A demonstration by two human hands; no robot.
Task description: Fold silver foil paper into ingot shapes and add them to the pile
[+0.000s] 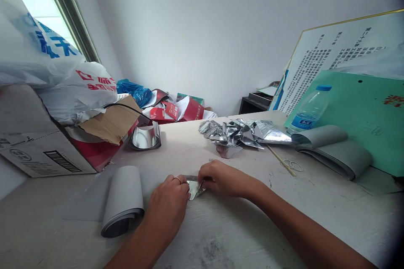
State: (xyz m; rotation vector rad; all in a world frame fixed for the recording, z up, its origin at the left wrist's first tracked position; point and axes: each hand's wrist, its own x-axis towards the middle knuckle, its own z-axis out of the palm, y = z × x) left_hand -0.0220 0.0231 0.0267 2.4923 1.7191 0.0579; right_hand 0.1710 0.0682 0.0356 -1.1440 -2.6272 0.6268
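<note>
Between my hands, low over the white tabletop (252,222), is a small folded piece of silver foil (193,190). My left hand (170,199), with a ring on one finger, pinches its left side. My right hand (221,180) has thumb and fingers closed on its right edge. A thin grey strip shows behind the piece; whether it is part of the foil I cannot tell. My fingers cover part of the foil. Beyond my hands lies a heap of crumpled silver foil pieces (235,132). A roll of grey sheet (124,197) rests left of my left hand.
At left stands a cardboard box (44,143) with plastic bags (78,88). A curled shiny sheet (145,136) lies behind the roll. To the right are a wooden stick (280,160), a bottle (311,109), a folded grey sheet (341,153) and a leaning green board (362,113).
</note>
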